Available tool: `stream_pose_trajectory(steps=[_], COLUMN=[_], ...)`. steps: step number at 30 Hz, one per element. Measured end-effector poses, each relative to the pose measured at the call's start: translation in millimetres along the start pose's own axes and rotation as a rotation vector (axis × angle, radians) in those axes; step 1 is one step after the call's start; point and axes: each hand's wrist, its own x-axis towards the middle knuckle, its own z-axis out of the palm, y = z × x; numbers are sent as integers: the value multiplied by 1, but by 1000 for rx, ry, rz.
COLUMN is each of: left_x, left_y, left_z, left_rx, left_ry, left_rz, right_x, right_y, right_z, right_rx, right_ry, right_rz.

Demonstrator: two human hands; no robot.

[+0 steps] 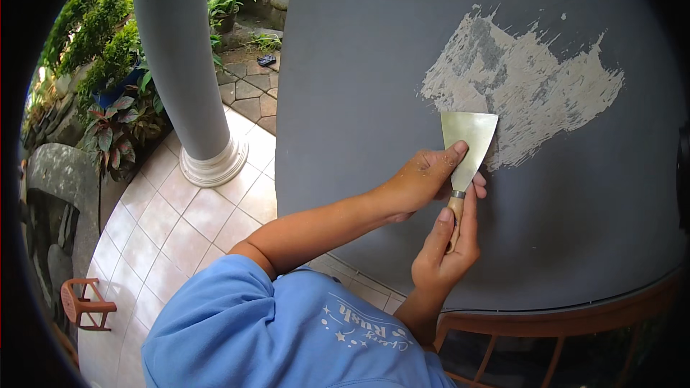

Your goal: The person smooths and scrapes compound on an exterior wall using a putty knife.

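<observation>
Blue shirt [215,316] fabric lay nearer than the scraper [468,164], left hand [424,179] pinching its blade [471,129], right hand [447,250] grasping its handle [456,207].

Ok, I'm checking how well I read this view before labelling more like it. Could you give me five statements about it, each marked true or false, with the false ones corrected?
1. The left hand has its thumb on the metal blade of the scraper. True.
2. The right hand is empty. False: it holds the scraper's wooden handle.
3. A rough, pale patch shows on the grey wall. True.
4. The small stool is bright blue. False: it is orange-brown.
5. The column stands on a round base. True.
</observation>
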Motion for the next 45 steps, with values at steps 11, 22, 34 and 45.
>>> stream_pose_trajectory(steps=[11, 22, 34, 45], left_x=[8, 4, -1, 2], left_y=[5, 2, 6, 2], left_z=[-13, -2, -9, 3], left_rx=[48, -65, 45, -62], left_ry=[70, 8, 0, 27], left_rz=[92, 5, 7, -5], right_x=[12, 9, 1, 4], right_y=[5, 2, -18, -1], right_z=[7, 9, -6, 4], right_rx=[46, -79, 20, -37], right_ry=[-105, 148, -45, 96], right_rz=[110, -266, 158, -160])
